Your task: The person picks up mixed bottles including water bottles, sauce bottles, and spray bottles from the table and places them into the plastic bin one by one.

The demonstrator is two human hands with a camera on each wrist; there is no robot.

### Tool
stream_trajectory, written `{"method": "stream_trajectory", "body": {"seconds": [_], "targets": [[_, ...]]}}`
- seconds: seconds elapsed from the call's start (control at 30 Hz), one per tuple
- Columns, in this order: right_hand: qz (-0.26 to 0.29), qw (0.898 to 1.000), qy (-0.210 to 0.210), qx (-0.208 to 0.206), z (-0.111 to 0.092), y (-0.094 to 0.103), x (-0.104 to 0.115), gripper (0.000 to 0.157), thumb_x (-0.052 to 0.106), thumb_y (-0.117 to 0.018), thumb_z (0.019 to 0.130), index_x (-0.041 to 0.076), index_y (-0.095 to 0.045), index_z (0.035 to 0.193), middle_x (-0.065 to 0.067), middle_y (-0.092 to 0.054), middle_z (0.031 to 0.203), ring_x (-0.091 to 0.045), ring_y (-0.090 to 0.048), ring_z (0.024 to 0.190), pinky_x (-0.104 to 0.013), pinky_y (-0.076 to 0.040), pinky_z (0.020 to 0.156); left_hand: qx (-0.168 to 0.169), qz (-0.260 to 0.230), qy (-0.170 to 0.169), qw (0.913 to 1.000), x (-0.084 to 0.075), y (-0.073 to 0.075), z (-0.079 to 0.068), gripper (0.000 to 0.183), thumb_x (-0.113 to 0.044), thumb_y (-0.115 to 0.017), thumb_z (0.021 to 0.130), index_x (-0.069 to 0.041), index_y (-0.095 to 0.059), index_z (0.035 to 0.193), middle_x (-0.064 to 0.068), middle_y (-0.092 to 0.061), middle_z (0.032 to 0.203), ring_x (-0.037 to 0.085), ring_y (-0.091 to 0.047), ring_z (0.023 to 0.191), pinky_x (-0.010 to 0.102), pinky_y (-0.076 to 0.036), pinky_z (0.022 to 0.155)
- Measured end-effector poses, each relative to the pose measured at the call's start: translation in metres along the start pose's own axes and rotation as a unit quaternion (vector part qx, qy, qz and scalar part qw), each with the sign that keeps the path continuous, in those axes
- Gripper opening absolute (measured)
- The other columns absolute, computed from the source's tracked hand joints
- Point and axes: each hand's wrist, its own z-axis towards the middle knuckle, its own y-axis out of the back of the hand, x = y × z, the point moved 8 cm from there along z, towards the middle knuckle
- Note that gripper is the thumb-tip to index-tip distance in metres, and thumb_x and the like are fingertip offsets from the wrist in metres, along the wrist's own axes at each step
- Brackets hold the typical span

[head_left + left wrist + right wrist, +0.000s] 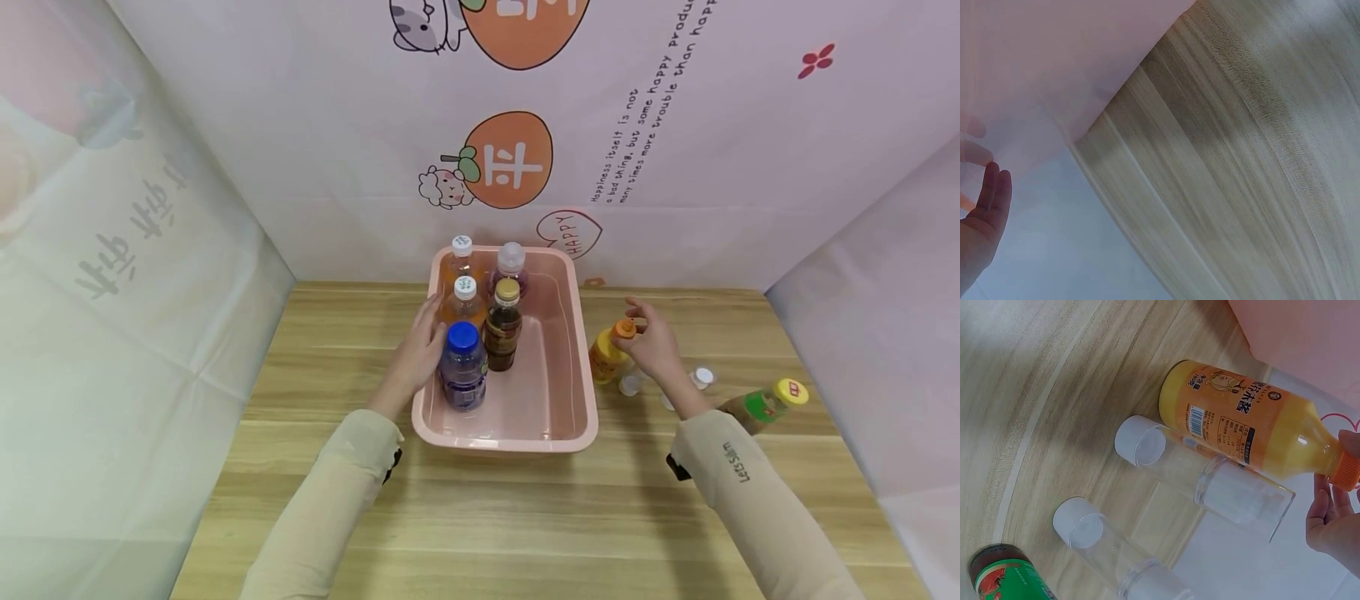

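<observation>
A pink plastic basin stands in the middle of the wooden table. My left hand rests against its left side near the rim; the left wrist view shows straight fingers touching the outer wall. Right of the basin, my right hand pinches the orange cap of a yellow sauce bottle between thumb and fingers. This bottle is upright beside the basin wall. Inside the basin are a blue-capped bottle, a dark bottle with a tan cap, and several other drink bottles.
Two clear pump-style bottles with white parts stand beside the sauce bottle. Farther right is a green-labelled bottle with a yellow cap. A printed cloth walls the back and both sides of the table.
</observation>
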Motion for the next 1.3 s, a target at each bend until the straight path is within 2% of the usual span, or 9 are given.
{"method": "stream_trajectory", "body": {"seconds": [0.5,0.57,0.63,0.73,0.8,0.9,0.97,1.17,1.3], "targets": [[0.008,0.999,0.026,-0.023,-0.004,0.004,0.008,0.072,-0.007,-0.064,0.080,0.002,-0.033,0.144,-0.030,-0.044,0.133,-0.052,-0.051,0.114,-0.054,-0.051,0.091,-0.002,-0.002,-0.005,1.0000,-0.001,0.000,0.000,0.053,-0.032,-0.029,0.102,-0.021,-0.017,0.152,-0.003,-0.012,0.161,0.027,-0.020,0.147,0.051,-0.022,0.118],[0.007,0.999,0.030,-0.028,-0.005,0.008,0.011,0.072,-0.006,-0.064,0.080,0.002,-0.033,0.145,-0.029,-0.044,0.132,-0.051,-0.052,0.114,-0.046,-0.055,0.086,-0.002,-0.002,-0.006,1.0000,-0.002,0.000,0.000,0.053,-0.031,-0.029,0.102,-0.021,-0.017,0.152,-0.003,-0.012,0.161,0.027,-0.020,0.147,0.051,-0.021,0.118],[0.013,0.999,0.038,-0.037,-0.007,0.013,0.015,0.072,-0.006,-0.064,0.080,0.003,-0.034,0.144,-0.029,-0.044,0.132,-0.051,-0.052,0.113,-0.030,-0.055,0.079,-0.001,-0.001,-0.005,1.0000,-0.002,0.000,0.000,0.053,-0.032,-0.029,0.102,-0.021,-0.017,0.152,-0.003,-0.012,0.161,0.027,-0.020,0.147,0.051,-0.021,0.118],[0.033,0.997,0.048,-0.053,-0.009,0.021,0.022,0.073,-0.007,-0.064,0.079,0.003,-0.033,0.144,-0.030,-0.044,0.131,-0.052,-0.053,0.112,-0.008,-0.046,0.068,0.001,0.000,-0.005,1.0000,-0.002,-0.001,0.001,0.053,-0.032,-0.030,0.102,-0.021,-0.017,0.152,-0.003,-0.012,0.161,0.027,-0.020,0.147,0.051,-0.022,0.118],[0.051,0.995,0.058,-0.066,-0.011,0.028,0.029,0.074,-0.007,-0.064,0.079,0.003,-0.032,0.145,-0.030,-0.044,0.131,-0.050,-0.053,0.112,-0.001,-0.041,0.065,0.001,0.000,-0.004,1.0000,-0.002,-0.001,0.001,0.053,-0.032,-0.030,0.102,-0.021,-0.017,0.152,-0.004,-0.012,0.161,0.027,-0.020,0.147,0.051,-0.022,0.118],[0.071,0.991,0.065,-0.092,-0.013,0.038,0.039,0.076,-0.006,-0.065,0.079,0.006,-0.031,0.146,-0.026,-0.045,0.131,-0.043,-0.055,0.110,0.000,-0.039,0.068,0.001,-0.003,-0.003,1.0000,-0.002,-0.001,0.001,0.053,-0.032,-0.029,0.102,-0.021,-0.016,0.152,-0.003,-0.012,0.161,0.027,-0.020,0.147,0.051,-0.021,0.118],[0.076,0.988,0.070,-0.111,-0.015,0.045,0.046,0.076,-0.004,-0.065,0.080,0.010,-0.031,0.146,-0.022,-0.046,0.130,-0.032,-0.057,0.107,-0.002,-0.040,0.071,0.000,-0.005,-0.001,1.0000,-0.001,-0.001,0.000,0.053,-0.032,-0.029,0.102,-0.021,-0.017,0.152,-0.003,-0.012,0.161,0.028,-0.020,0.147,0.051,-0.021,0.118],[0.103,0.977,0.099,-0.158,-0.022,0.067,0.074,0.075,-0.008,-0.065,0.078,0.012,-0.036,0.144,0.009,-0.047,0.115,0.007,-0.052,0.090,-0.003,-0.045,0.072,0.001,-0.010,0.003,0.9999,0.000,-0.001,0.000,0.053,-0.032,-0.029,0.102,-0.022,-0.016,0.153,-0.004,-0.012,0.161,0.028,-0.020,0.147,0.052,-0.021,0.118],[0.132,0.970,0.114,-0.167,-0.027,0.078,0.091,0.075,-0.011,-0.065,0.077,0.013,-0.039,0.143,0.016,-0.046,0.112,0.010,-0.054,0.089,-0.002,-0.047,0.071,0.003,-0.010,0.007,0.9999,0.001,-0.001,0.000,0.053,-0.033,-0.029,0.102,-0.024,-0.015,0.153,-0.005,-0.011,0.161,0.027,-0.020,0.147,0.052,-0.021,0.118]]}}
